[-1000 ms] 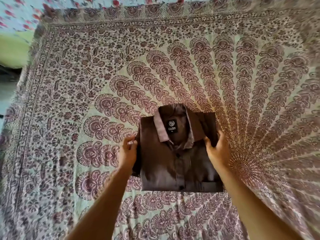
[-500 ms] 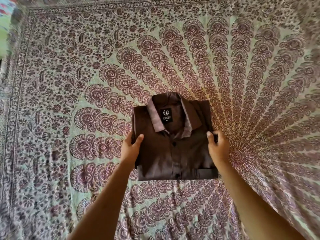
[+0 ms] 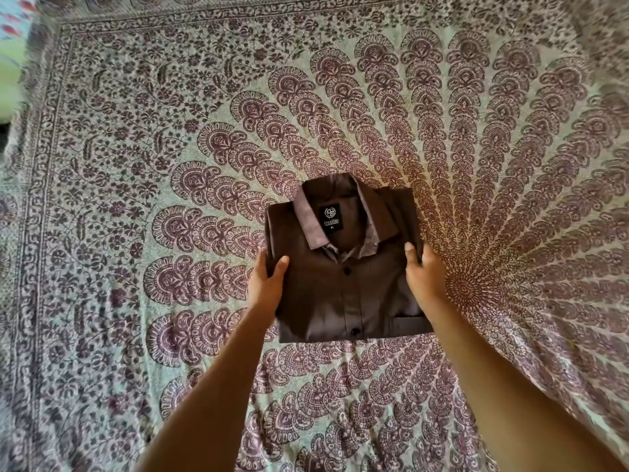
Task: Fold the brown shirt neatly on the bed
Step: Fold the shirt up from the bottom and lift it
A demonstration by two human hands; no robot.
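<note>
The brown shirt (image 3: pixel 343 287) is folded into a compact rectangle, front up, collar and black neck label toward the far side, buttons down the middle. It sits over the middle of the bed (image 3: pixel 170 137). My left hand (image 3: pixel 267 284) grips its left edge, thumb on top and fingers underneath. My right hand (image 3: pixel 423 275) holds the right edge the same way. Whether the shirt rests on the bed or hangs just above it I cannot tell.
A patterned bedspread in purple and pale green, with a fan motif, covers the whole bed. At the far left edge a strip of green surface (image 3: pixel 10 59) and a floral fabric (image 3: pixel 13 18) show beyond the bedspread.
Both hands keep their grip on the folded shirt's sides. My thumbs have come up on top of the shirt's edges. The shirt has shifted slightly away from me.
</note>
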